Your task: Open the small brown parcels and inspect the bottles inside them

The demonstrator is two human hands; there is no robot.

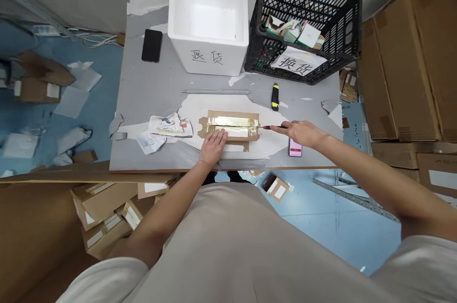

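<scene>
A taped cardboard box [233, 125] lies flat on the table, shiny clear tape across its top and a dark lengthwise seam between the tape strips. My left hand [213, 145] rests on its lower left part, fingers stretched out flat. From the right, my right hand [302, 132] grips a slim red-and-black utility knife [267, 127]. Its thin tip points left and meets the box's right end at the seam. Partly under my right hand is a phone with a pink screen [295, 148].
Behind the box lie a metal ruler-like strip [216, 92] and a black-and-yellow cutter [274, 97]. A white foam bin [209, 55] and a black crate [310, 67] stand at the back. A dark phone [152, 45] and printed bags [171, 126] are leftward. Cardboard boxes [110, 198] fill the lower left.
</scene>
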